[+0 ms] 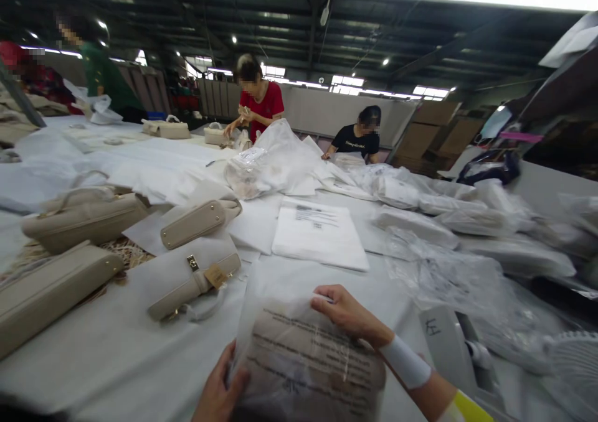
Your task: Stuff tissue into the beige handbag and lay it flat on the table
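Both my hands hold a clear plastic bag [306, 363] printed with dark lines of text, close to me at the bottom of the view. My left hand [219, 394] grips its lower left edge. My right hand [348, 315], with a white band at the wrist, pinches its top edge. Something brownish shows through the bag. A beige handbag [191, 276] with a gold clasp and a tag lies just left of the bag on the white table [116, 347].
More beige handbags [77, 220] lie at the left, another [199, 221] behind. A folded white dust bag [317, 232] sits ahead. Piles of plastic bags [443, 266] cover the right. A white fan [572, 353] is at lower right. Several people work across the table.
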Tool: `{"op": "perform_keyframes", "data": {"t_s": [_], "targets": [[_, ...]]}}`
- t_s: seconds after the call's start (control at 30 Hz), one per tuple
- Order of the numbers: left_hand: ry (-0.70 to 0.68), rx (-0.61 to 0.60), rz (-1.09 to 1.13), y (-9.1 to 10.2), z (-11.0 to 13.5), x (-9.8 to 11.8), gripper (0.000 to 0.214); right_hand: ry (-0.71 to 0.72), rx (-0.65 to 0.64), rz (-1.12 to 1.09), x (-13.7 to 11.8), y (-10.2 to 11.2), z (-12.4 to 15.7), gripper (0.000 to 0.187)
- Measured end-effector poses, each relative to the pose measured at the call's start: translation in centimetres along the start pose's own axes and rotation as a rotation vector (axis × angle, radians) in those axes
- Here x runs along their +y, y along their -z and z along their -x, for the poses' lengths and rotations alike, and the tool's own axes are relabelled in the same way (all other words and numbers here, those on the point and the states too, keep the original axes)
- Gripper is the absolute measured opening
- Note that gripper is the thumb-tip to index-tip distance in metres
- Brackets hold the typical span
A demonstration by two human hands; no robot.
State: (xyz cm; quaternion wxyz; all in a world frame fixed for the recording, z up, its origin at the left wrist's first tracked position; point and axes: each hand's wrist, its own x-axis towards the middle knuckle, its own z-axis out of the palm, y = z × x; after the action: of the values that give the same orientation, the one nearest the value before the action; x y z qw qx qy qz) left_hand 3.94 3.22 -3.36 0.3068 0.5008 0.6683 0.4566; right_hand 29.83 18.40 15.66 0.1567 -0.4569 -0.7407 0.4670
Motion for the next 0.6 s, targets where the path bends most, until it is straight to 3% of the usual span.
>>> {"op": "perform_keyframes", "data": {"t_s": [0.1,0.27,0.37,0.6], "targets": [[0.246,-0.082,0.280,1.0,0.4,2.6,0.065,-0.007,0.039,-0.064,-1.2,0.3,2.1,0.042],[0.347,-0.089,0.617,1.6,1.9,6.2,0.043,-0.079,0.058,-0.185,0.1,0.2,2.9,0.048],[0.395,-0.057,0.600,1.1,2.4,5.3,0.045,-0.122,0.036,-0.229,2.7,-1.0,2.3,0.054],[0.401,-0.022,0.325,0.3,1.7,0.8,0.062,-0.168,0.024,-0.180,8.9,-4.7,0.6,0.056]]}}
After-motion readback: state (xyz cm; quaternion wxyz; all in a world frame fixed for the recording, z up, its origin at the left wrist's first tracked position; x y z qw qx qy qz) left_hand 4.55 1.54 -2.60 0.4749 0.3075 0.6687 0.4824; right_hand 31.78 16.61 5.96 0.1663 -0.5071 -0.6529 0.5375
